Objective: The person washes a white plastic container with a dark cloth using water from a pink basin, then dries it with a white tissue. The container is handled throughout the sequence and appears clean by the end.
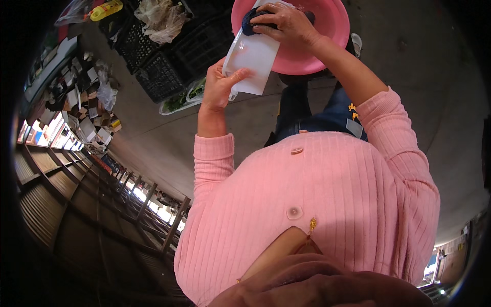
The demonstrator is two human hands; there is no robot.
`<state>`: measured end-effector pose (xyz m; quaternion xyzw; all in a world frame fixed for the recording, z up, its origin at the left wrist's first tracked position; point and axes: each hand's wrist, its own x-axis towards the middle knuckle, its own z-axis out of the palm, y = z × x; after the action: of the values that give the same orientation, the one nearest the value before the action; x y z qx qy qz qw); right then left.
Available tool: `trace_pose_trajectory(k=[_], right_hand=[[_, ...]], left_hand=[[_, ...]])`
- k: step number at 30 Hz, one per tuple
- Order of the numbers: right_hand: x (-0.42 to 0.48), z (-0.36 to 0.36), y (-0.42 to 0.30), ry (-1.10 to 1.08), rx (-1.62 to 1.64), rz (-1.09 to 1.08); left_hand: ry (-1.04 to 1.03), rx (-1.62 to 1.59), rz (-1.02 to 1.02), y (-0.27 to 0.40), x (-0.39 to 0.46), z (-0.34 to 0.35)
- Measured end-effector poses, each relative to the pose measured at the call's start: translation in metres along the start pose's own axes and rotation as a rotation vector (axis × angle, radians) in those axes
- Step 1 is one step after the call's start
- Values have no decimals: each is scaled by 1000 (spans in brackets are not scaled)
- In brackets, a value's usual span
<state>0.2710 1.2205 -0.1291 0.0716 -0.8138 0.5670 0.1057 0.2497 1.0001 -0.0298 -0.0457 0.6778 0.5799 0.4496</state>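
A flat white panel (255,57), wet and with a raised edge along one side, slants over the rim of a pink plastic basin (299,68). My left hand (224,82) grips its near end, thumb across the face and fingers behind. Bunched under my right hand (285,23) is a dark blue cloth (248,28), pressed against the panel's far part. The panel's far end runs to the picture's top edge. Something dark shows in the basin beyond my right hand; I cannot tell what it is.
Black plastic crates (159,76) stand left of the basin, with crumpled clear plastic bags (159,19) on them. A bag of leafy greens (184,98) lies beside the crates on the concrete floor (161,134). Farther left are a yellow bottle (106,9) and heaped cardboard boxes (90,111).
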Motion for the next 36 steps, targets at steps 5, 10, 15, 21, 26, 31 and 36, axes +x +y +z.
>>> trace_pose_trajectory(k=[5,10,15,21,26,31,36], right_hand=[[-1,-2,40,75,26,33],[-3,4,71,56,-5,285],[-18,30,23,10,-236,142],[-42,34,-26,119,-212,194],[-42,26,-7,134,-250,140],[-19,4,76,129,-57,435],[-45,25,153,225,-398,473]], left_hand=[[43,37,-9,-14,-20,-8],[32,0,-8,-23,-31,-8],[39,6,-11,-18,-20,0],[20,29,-14,-24,-25,1],[9,38,-3,-23,-26,6],[15,29,-3,-21,-35,2],[143,40,108,-9,-44,3]])
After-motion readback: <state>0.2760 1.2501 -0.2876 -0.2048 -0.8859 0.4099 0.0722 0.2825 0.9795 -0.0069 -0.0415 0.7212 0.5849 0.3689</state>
